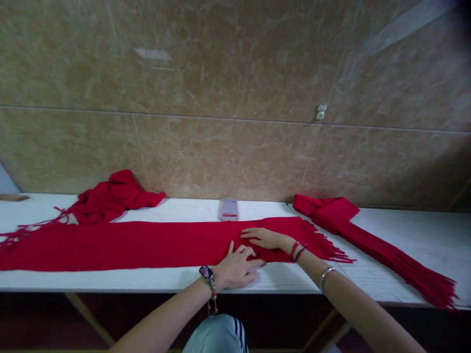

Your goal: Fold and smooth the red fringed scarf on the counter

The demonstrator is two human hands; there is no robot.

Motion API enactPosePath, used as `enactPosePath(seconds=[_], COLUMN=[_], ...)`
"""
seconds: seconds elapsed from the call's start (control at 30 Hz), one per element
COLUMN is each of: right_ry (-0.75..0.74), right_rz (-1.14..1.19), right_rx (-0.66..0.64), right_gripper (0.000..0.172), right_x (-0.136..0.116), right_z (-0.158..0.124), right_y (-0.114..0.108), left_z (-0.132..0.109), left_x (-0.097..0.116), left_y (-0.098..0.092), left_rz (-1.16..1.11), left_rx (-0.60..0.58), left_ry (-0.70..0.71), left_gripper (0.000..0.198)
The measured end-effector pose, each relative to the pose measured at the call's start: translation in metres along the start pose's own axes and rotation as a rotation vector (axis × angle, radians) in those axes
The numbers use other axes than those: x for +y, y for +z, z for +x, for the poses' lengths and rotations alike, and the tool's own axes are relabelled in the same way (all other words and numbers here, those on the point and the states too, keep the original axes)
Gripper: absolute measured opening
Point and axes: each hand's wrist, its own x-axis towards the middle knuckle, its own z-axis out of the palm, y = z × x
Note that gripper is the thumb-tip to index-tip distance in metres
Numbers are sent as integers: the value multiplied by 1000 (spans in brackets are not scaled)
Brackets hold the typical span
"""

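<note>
A long red fringed scarf (140,245) lies spread flat along the white table, its fringes at the left and right ends. My left hand (237,268) rests over the scarf's near edge, right of its middle, with the fingers apart and some bent. Just beyond it, my right hand (268,239) lies flat on the cloth, fingers stretched to the left. Neither hand grips anything that I can see. To the right, a folded red scarf (364,240) runs slantwise, its fringe near the table's front edge.
Behind the spread scarf's left part is a crumpled red scarf (117,196). A phone (230,210) lies between the scarf and the tiled wall (221,157). A small white fixture (321,112) sits on the wall. The white table (147,282) is narrow, its front edge close to me.
</note>
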Motion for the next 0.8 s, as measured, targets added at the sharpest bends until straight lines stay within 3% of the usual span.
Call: enactPosePath(seconds=[0.1, 0.27, 0.5, 0.7, 0.8], right_ry=[59, 186, 92, 543, 696], right_rz=[-99, -306, -363, -429, -435], right_rx=[-52, 28, 5, -5, 16], right_gripper=[43, 43, 44, 43, 44], right_x=[6, 17, 7, 56, 77], right_z=[0, 13, 12, -24, -50], right_y=[10, 15, 26, 7, -7], left_z=[0, 0, 0, -1, 0], left_x=[0, 2, 2, 2, 0], left_y=[0, -3, -4, -5, -2], left_rz=[-1, -6, -28, -58, -53], left_rx=[-6, -25, -30, -27, -15], left_ry=[3, -4, -22, -26, -20], left_gripper=[40, 41, 40, 40, 40])
